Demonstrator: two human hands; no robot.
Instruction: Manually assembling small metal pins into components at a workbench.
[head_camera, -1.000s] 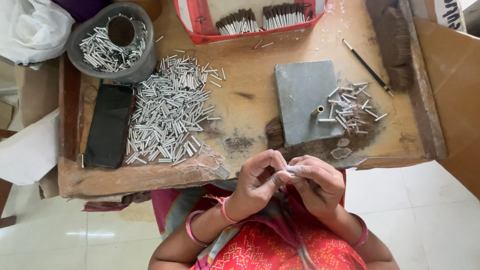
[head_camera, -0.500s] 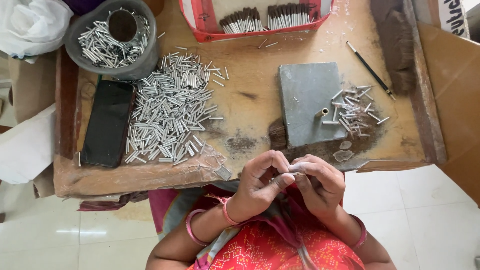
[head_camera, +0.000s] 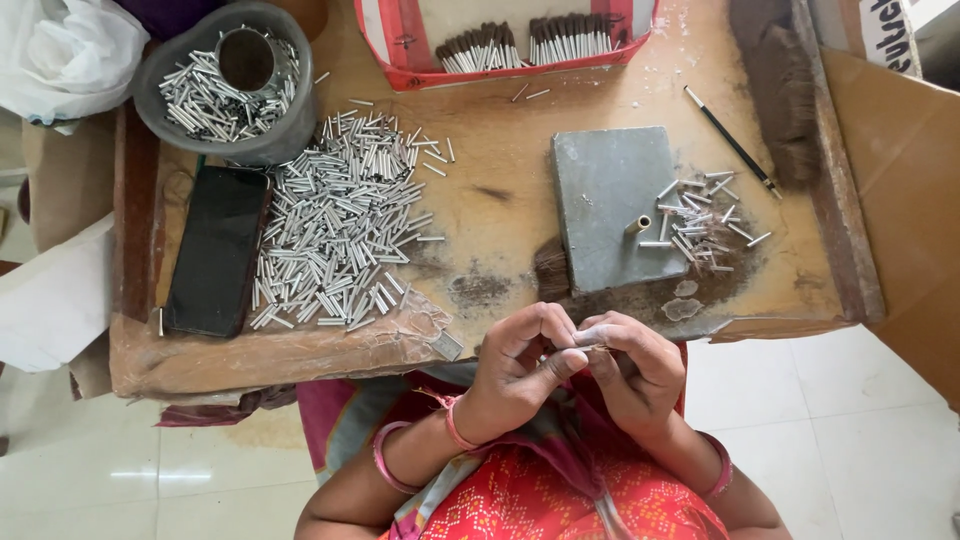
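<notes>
1. The left hand (head_camera: 520, 362) and the right hand (head_camera: 632, 362) meet just in front of the bench's near edge, over the person's lap. Both are curled tight, fingertips pinched on one small metal tube (head_camera: 572, 349), which shows only as a thin sliver between the thumbs.
2. The step in hand looks like fitting or packing something into that tube. What goes in is hidden by the fingers, so I cannot tell how far it is seated.
3. By my judgement the next move calls for a steady pinch and a small twist or push along the tube's axis, with the tube kept from slipping.
4. Nearest on the bench, a grey slab (head_camera: 612, 205) lies right of centre, with a short brass piece (head_camera: 637, 224) on its right edge.
5. Just beside the slab, toward the right edge, lies a small scatter of tubes (head_camera: 700, 222). A thin pencil-like stick (head_camera: 730, 141) lies beyond it.
6. Left of centre spreads a big heap of silver tubes (head_camera: 335, 222). A dark flat pad (head_camera: 217, 250) sits by the left edge.
7. At the far left corner stands a grey bowl (head_camera: 290, 120) holding more tubes and a cup.
8. At the far edge a red tray (head_camera: 500, 72) holds bundled sticks.
9. Nothing lies between the hands and the bench; the loose heap is the thing most easily knocked.
</notes>
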